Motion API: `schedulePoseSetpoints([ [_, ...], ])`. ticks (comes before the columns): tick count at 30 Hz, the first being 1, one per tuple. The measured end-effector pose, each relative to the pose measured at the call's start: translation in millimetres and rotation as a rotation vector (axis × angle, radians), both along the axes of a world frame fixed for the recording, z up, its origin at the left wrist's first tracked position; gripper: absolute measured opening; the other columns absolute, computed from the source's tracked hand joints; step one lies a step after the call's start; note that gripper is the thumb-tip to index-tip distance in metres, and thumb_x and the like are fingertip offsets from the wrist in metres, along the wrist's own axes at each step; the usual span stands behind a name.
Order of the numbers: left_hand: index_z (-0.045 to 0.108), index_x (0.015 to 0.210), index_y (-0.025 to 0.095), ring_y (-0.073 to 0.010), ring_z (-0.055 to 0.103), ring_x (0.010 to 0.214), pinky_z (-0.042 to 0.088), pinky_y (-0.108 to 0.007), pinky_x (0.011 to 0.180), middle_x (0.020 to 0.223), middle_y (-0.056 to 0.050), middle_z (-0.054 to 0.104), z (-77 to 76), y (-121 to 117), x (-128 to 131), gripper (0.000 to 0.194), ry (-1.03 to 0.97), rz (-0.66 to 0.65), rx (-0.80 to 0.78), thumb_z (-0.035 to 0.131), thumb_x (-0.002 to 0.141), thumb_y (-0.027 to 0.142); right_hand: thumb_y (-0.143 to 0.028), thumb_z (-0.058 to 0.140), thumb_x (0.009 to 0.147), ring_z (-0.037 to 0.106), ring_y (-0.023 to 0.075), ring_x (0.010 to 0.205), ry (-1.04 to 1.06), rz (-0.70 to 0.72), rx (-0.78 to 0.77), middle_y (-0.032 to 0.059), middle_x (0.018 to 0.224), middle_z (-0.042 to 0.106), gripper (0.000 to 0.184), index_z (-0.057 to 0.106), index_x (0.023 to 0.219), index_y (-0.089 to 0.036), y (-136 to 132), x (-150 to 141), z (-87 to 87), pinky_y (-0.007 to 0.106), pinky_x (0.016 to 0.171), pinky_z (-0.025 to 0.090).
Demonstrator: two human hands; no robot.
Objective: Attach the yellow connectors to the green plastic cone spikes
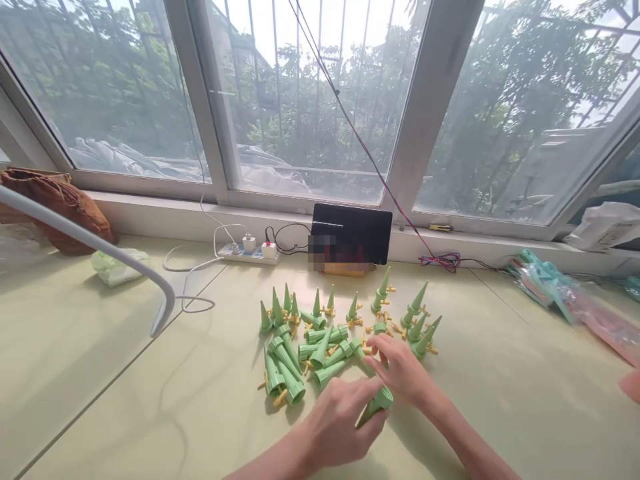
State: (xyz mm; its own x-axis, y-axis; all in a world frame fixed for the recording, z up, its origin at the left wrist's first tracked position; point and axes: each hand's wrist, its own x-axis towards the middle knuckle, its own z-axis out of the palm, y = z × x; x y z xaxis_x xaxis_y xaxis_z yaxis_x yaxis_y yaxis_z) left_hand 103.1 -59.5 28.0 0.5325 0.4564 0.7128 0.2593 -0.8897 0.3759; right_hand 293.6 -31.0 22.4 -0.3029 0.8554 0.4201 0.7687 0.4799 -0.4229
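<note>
My left hand [345,420] is closed around a green plastic watering spike [376,405], its wide round opening facing up and right. Just beyond it, my right hand [403,368] reaches over the right side of a pile of similar spikes [320,350]. Its fingers are bent but apart, close to a green spike [357,348] and a small yellow valve [367,349]; whether they touch is unclear. Several spikes with yellow valves stand point up behind the pile, among them a tall spike [383,288] and a spike on the right [416,303].
A dark tablet [353,233] leans against the sill on an orange stand. At the back left are a power strip [250,253] with white cables and a green-white plastic packet [120,267]. A grey curved bar [115,253] crosses the left side. Plastic-wrapped items [555,293] lie right.
</note>
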Motion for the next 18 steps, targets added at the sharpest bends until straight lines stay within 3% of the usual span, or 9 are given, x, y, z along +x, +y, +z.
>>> schedulePoseSetpoints([
  [5,0.052,0.115,0.017,-0.0147,0.056,0.051,0.035,-0.029,0.047,0.067,0.0,0.065,-4.3,-1.0,1.3,0.024,0.03,-0.009,0.014,0.051,0.09,0.017,-0.019,0.064,0.089,0.062,0.0172,0.06,-0.041,0.008,-0.084,0.0006,0.085,0.066,0.009,0.058,0.094,-0.024,-5.0,-1.3,2.3,0.03,0.056,0.051],
  [18,0.056,0.109,0.017,-0.0121,0.047,0.046,0.031,-0.028,0.045,0.063,0.003,0.059,-2.4,-0.8,1.7,0.016,0.088,-0.011,0.056,0.052,0.093,0.017,-0.017,0.062,0.09,0.059,0.0163,0.06,0.011,0.011,-0.048,-0.0002,0.079,0.063,0.008,0.058,0.086,-0.023,-0.8,-2.0,0.3,0.028,0.055,0.048],
])
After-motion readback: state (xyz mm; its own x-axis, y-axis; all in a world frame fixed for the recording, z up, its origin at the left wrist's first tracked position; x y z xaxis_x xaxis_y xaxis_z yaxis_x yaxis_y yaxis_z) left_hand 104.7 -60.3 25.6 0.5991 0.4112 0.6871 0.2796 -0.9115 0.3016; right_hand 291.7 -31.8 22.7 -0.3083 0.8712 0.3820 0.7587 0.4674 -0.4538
